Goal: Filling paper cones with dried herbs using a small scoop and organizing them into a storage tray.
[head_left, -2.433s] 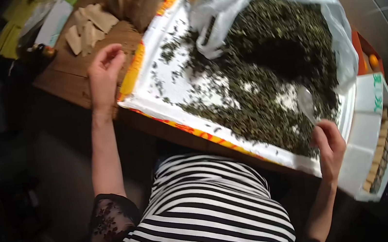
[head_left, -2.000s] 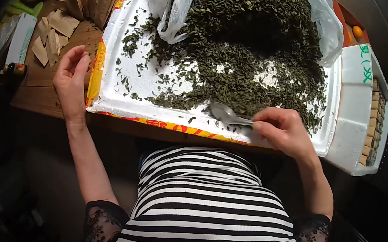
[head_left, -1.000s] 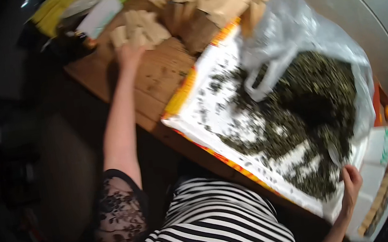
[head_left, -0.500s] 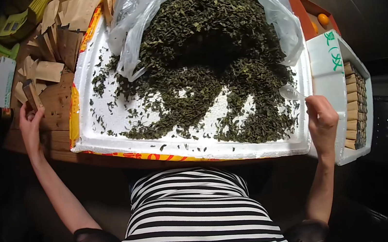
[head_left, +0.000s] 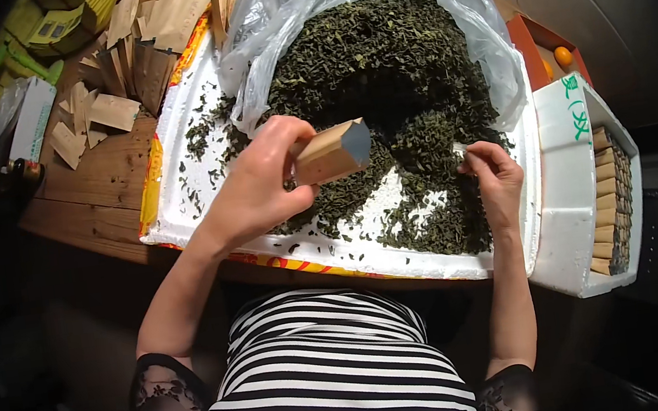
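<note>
My left hand [head_left: 255,183] is closed round a small kraft paper bag [head_left: 327,156] and holds it over the dried leaves. The bag lies tilted, with its opened, silvery-lined mouth facing right. At the right, my right hand [head_left: 497,183] pinches a small clear spoon [head_left: 461,150]; its bowl is at the leaves and only partly visible. Dark green dried leaves [head_left: 382,40] form a big heap that spreads toward me over a white foam tray [head_left: 534,203]. A clear plastic bag [head_left: 275,13] wraps the heap's far side.
Loose kraft bags [head_left: 114,113] lie on the wooden table [head_left: 87,200] at the left, near a small white box [head_left: 33,120]. To the right, a white foam box [head_left: 566,207] holds rows of kraft packets [head_left: 606,194]. Behind it, a red box [head_left: 528,46] contains orange fruit [head_left: 563,56].
My left hand has carried a kraft bag from the left table to above the leaves, and its mouth is now open. My right hand has moved the spoon left, over the leaves.
</note>
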Demonstrator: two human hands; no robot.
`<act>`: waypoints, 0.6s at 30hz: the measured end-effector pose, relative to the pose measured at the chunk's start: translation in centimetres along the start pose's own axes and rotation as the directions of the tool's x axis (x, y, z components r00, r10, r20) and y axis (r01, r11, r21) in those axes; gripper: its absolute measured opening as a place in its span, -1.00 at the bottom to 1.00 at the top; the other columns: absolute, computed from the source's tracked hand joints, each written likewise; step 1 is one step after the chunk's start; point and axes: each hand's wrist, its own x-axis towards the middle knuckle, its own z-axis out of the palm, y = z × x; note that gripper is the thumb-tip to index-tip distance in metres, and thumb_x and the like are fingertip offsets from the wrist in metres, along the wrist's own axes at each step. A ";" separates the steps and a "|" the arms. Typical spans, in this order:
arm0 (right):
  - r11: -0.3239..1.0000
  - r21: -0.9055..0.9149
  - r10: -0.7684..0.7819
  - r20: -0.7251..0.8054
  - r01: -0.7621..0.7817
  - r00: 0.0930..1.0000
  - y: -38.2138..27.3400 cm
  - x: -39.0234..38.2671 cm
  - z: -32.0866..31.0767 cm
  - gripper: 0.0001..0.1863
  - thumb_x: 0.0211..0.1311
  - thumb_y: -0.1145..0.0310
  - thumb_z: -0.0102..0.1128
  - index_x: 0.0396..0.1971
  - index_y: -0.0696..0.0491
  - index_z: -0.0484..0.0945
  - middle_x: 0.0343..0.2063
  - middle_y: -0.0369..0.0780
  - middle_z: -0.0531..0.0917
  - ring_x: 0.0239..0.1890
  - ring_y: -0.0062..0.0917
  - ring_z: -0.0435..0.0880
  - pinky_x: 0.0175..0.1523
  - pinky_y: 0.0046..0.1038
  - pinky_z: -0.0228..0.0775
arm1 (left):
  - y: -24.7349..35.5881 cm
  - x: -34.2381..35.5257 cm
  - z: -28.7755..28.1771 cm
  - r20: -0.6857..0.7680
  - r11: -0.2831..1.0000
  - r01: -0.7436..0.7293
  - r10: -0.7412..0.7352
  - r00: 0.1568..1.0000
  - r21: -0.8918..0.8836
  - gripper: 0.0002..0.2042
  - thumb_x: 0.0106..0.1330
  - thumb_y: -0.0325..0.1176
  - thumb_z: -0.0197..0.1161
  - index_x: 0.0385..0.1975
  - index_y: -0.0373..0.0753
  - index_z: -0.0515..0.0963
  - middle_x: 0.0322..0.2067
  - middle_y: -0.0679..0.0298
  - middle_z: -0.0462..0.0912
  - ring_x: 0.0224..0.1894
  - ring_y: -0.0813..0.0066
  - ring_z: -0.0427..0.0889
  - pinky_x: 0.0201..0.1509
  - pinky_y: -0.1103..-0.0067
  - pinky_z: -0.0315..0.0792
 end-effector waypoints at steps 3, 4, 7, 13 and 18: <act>0.981 0.177 0.077 0.005 -0.077 0.997 -1.3 -0.2 -0.4 -0.91 0.33 0.57 0.19 -0.23 0.19 0.64 -0.42 -0.27 0.67 -0.38 -0.62 0.66 -0.19 -0.58 0.53 | -0.8 0.6 1.0 -0.027 0.992 -0.103 0.105 0.994 0.068 -0.55 0.02 -0.56 0.35 -0.03 -0.26 0.42 -0.14 0.25 0.45 -0.26 0.48 0.50 -0.19 0.60 0.45; 0.977 0.199 0.069 0.024 -0.072 0.997 -2.1 -0.4 -0.5 -0.90 0.33 0.57 0.18 -0.22 0.19 0.64 -0.43 -0.26 0.67 -0.39 -0.61 0.66 -0.19 -0.57 0.54 | -0.6 0.7 1.1 -0.008 0.995 -0.076 0.077 0.997 0.067 -0.57 0.04 -0.56 0.34 -0.05 -0.28 0.42 -0.15 0.22 0.46 -0.27 0.43 0.51 -0.17 0.56 0.47; 0.970 0.237 0.030 0.059 -0.043 0.998 -4.4 -1.0 -0.4 -0.89 0.32 0.59 0.19 -0.20 0.20 0.64 -0.43 -0.24 0.68 -0.39 -0.59 0.67 -0.20 -0.56 0.55 | -1.2 0.6 1.7 -0.025 0.987 -0.123 0.127 0.992 0.106 -0.59 0.04 -0.57 0.32 -0.06 -0.29 0.42 -0.16 0.20 0.46 -0.27 0.40 0.53 -0.16 0.54 0.48; 0.975 0.070 -0.222 0.221 0.211 0.950 -7.2 -1.6 1.6 -0.88 0.26 0.68 0.19 -0.26 0.19 0.63 -0.41 -0.25 0.66 -0.39 -0.62 0.65 -0.29 -0.59 0.53 | -0.9 0.6 2.1 0.020 0.984 -0.119 0.117 0.993 0.134 -0.58 0.02 -0.60 0.29 -0.07 -0.31 0.40 -0.18 0.16 0.46 -0.24 0.34 0.56 -0.15 0.50 0.49; 0.584 -0.332 -0.642 0.369 0.741 0.672 -9.0 -1.9 4.7 -0.74 -0.04 0.74 0.27 -0.29 0.22 0.59 -0.36 -0.09 0.62 -0.38 -0.31 0.66 -0.31 -0.43 0.52 | -0.8 0.6 2.8 0.013 0.973 -0.156 0.156 0.988 0.168 -0.60 0.00 -0.59 0.30 -0.10 -0.32 0.40 -0.20 0.13 0.46 -0.23 0.25 0.57 -0.16 0.46 0.49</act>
